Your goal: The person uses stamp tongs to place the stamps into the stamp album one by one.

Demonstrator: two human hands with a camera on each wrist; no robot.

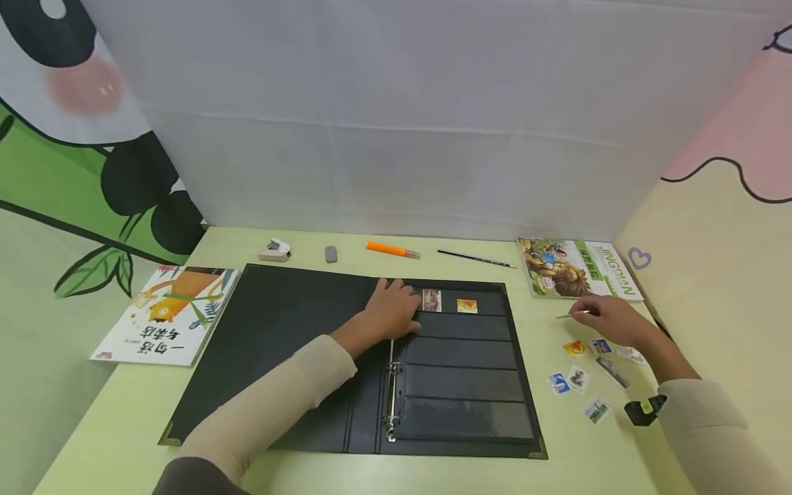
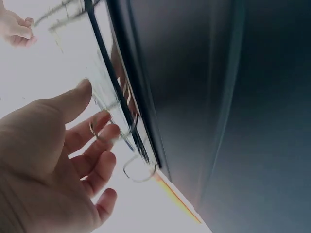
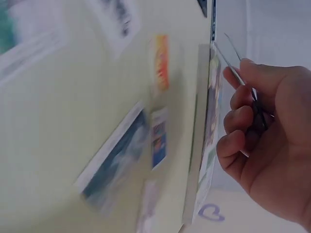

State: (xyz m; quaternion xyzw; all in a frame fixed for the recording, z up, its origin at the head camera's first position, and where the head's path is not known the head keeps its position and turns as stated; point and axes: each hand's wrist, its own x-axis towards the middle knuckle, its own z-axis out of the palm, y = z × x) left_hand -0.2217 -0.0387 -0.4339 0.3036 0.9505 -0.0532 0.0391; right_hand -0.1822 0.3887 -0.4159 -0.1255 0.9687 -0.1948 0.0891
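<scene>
A black stamp album (image 1: 297,344) lies spread out, with ring binding and a black page of clear strips (image 1: 460,378) on its right side. Two stamps sit in the top strip: a brownish stamp (image 1: 432,300) and a yellow-orange stamp (image 1: 467,306). My left hand (image 1: 391,309) rests at the page's upper left corner, beside the brownish stamp, its fingers loosely bent. My right hand (image 1: 609,320) holds metal tweezers (image 3: 235,73) above the table's right side. The tweezer tips stand apart with nothing visible between them. Below that hand lie several loose stamps, among them an orange stamp (image 1: 574,348) and a blue stamp (image 1: 559,383).
Along the back lie a stapler (image 1: 275,250), a grey eraser (image 1: 331,254), an orange marker (image 1: 392,250) and a dark pencil (image 1: 476,258). One picture book (image 1: 167,316) lies at the left, another book (image 1: 578,268) at the back right. A white curtain hangs behind the table.
</scene>
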